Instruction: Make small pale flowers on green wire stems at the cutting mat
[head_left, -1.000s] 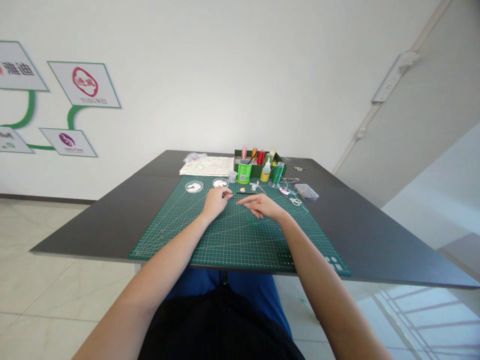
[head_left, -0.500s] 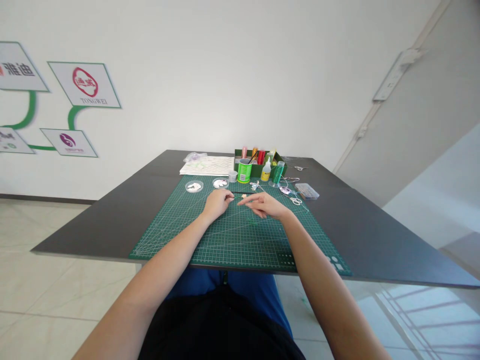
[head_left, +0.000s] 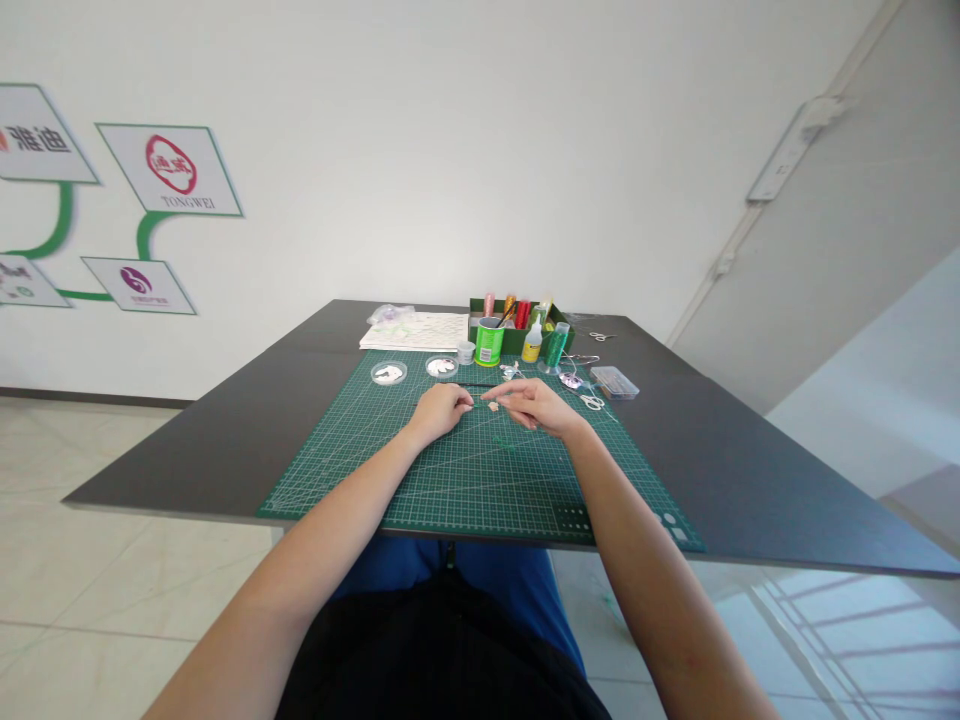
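Observation:
My left hand (head_left: 442, 408) rests on the green cutting mat (head_left: 465, 490), thumb and fingers pinched together. A thin bright green thread (head_left: 476, 404) seems to show at its fingertips. My right hand (head_left: 538, 404) is held opposite, index finger stretched toward the left, the other fingers loosely bent. A small pale, flower-like piece (head_left: 493, 406) sits between the hands, close by the right fingertips; whether they touch it I cannot tell. Loose green strands (head_left: 504, 442) show faintly on the mat below. A thin dark rod (head_left: 476, 385) lies just beyond the fingers.
Two shallow dishes (head_left: 388, 373) with white and dark bits stand left. Behind are a small tub (head_left: 465, 352), green can (head_left: 488, 343), glue bottle (head_left: 532, 342), green thread spool (head_left: 556, 345) and box of spools (head_left: 477, 306). Right lie scissors (head_left: 592, 402) and a clear case (head_left: 614, 382).
Both hands have shifted slightly to the right. The pale piece has moved a little toward me and to the right, and my right index finger has drawn back slightly.

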